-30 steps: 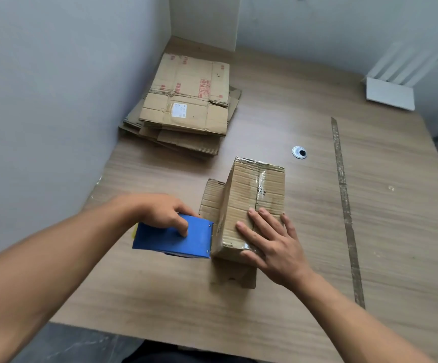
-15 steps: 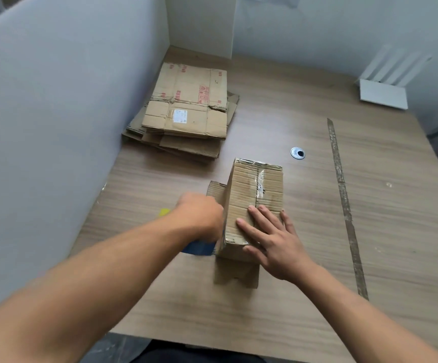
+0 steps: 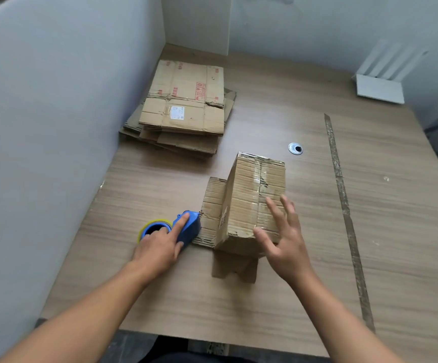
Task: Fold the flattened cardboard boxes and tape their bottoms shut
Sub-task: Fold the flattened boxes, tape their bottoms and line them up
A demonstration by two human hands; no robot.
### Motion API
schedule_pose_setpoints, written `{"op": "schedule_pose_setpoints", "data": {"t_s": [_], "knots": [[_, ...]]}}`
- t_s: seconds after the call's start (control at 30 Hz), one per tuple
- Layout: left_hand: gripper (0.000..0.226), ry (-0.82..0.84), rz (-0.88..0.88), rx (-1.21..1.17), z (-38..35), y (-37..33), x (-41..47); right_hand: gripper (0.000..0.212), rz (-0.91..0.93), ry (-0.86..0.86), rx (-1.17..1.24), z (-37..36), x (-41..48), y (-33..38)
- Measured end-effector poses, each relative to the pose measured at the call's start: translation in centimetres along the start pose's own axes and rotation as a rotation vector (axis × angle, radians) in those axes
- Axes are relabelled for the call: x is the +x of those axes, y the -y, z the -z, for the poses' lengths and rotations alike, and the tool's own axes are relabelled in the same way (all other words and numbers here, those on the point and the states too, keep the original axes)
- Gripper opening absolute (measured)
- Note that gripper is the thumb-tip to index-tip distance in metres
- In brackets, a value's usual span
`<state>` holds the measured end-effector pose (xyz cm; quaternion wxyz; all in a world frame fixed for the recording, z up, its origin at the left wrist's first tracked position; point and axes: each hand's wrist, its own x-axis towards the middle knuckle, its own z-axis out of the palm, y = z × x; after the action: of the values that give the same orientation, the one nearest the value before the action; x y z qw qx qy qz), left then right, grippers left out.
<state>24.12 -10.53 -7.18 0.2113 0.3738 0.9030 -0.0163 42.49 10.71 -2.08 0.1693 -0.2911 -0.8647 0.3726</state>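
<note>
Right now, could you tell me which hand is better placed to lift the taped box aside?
Right, probably. The right hand is open at the box's near corner; the left hand holds the tape dispenser beside it.

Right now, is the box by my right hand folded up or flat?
Folded up. The box stands on the table as a full block, tape along its top seam, lower flaps spread flat.

Wood-grain table point(image 3: 317, 271) boxed by grey partition point(image 3: 55, 127) at left, pale wall point(image 3: 304, 27) behind; metal grommet point(image 3: 295, 148) mid-surface, soft even light.
</note>
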Motion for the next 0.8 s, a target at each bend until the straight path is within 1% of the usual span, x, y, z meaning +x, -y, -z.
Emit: {"op": "schedule_pose_setpoints", "data": {"t_s": [0.07, 0.1, 0.13, 0.17, 0.2, 0.23, 0.27, 0.3, 0.33, 0.37, 0.4, 0.43, 0.6, 0.7, 0.8], "knots": [[0.07, 0.009, 0.039, 0.021, -0.4, -0.5, -0.3, 0.065, -0.112, -0.029, 0.096, 0.4, -0.7, -0.5], [0.068, -0.031, 0.07, 0.063, -0.3, -0.8, -0.5, 0.065, -0.157, -0.038, 0.163, 0.5, -1.0, -1.0], [0.063, -0.145, 0.074, 0.057, -0.3, -1.1, -0.6, 0.064, -0.199, -0.039, 0.253, 0.4, -1.3, -1.4], [0.058, -0.308, 0.041, -0.013, -0.2, -1.4, -0.6, 0.061, -0.245, -0.031, 0.354, 0.3, -1.6, -1.8], [0.056, -0.452, -0.04, -0.144, 0.0, -1.8, -0.5, 0.06, -0.287, -0.013, 0.435, 0.1, -1.7, -2.2], [0.057, -0.515, -0.138, -0.328, 0.3, -2.4, -0.4, 0.06, -0.311, 0.005, 0.487, -0.2, -1.9, -2.5], [0.057, -0.45, -0.223, -0.558, 0.8, -3.1, -0.3, 0.06, -0.321, 0.023, 0.512, -0.4, -2.0, -2.6], [0.057, -0.33, -0.294, -0.767, 1.2, -4.0, -0.1, 0.061, -0.321, 0.035, 0.529, -0.6, -2.1, -2.6], [0.056, -0.194, -0.345, -0.918, 1.6, -4.8, 0.0, 0.062, -0.319, 0.038, 0.545, -0.7, -2.1, -2.4], [0.057, -0.102, -0.376, -1.0, 1.9, -5.6, 0.2, 0.062, -0.321, 0.042, 0.557, -0.6, -2.1, -2.4], [0.06, -0.062, -0.4, -1.01, 1.8, -6.2, 0.5, 0.062, -0.326, 0.047, 0.561, -0.6, -2.0, -2.5], [0.061, -0.061, -0.421, -0.981, 1.6, -6.7, 0.8, 0.062, -0.329, 0.053, 0.564, -0.4, -2.0, -2.7], [0.056, -0.22, -0.424, -0.824, 0.6, -7.1, 2.3, 0.064, -0.325, 0.116, 0.563, 0.6, -2.1, -3.6], [0.062, -0.292, -0.429, -0.765, 0.0, -7.0, 3.0, 0.071, -0.317, 0.163, 0.555, 0.7, -1.9, -3.3], [0.074, -0.318, -0.432, -0.706, -0.2, -7.1, 3.4, 0.08, -0.319, 0.15, 0.486, 0.5, -1.9, -3.4]]}}
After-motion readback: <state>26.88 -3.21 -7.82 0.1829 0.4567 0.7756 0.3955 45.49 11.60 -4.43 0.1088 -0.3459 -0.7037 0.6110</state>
